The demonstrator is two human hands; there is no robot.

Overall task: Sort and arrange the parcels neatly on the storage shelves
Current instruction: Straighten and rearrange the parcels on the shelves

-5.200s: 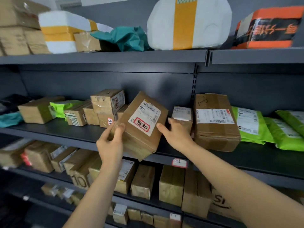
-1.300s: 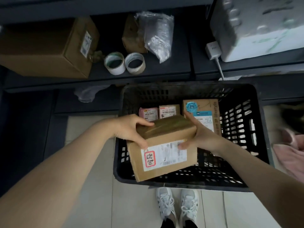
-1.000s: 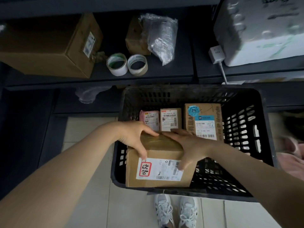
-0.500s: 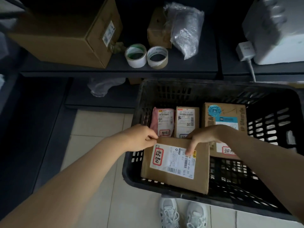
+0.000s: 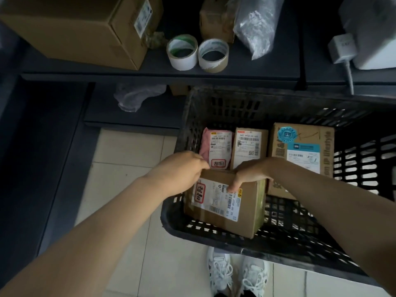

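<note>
At six o'clock, a pair of white lace-up sneakers (image 5: 235, 275) stands on pale floor tiles (image 5: 128, 159). Just beyond is a black slatted plastic crate (image 5: 214, 240). Inside it, toward seven o'clock, is a brown cardboard parcel with a white label (image 5: 242, 219). The left hand (image 5: 182, 170) curls over the parcel's top edge at ten o'clock. The right hand (image 5: 250, 174) grips the same edge toward one o'clock, its fingers bent onto the label. Behind the parcel lie a pink plastic mailer (image 5: 216, 146), a small labelled cardboard box (image 5: 249, 144) and a larger cardboard box with a round blue sticker (image 5: 300, 142). Farther off, at twelve o'clock, a dark shelf (image 5: 257, 67) carries two tape rolls (image 5: 182, 52).
</note>
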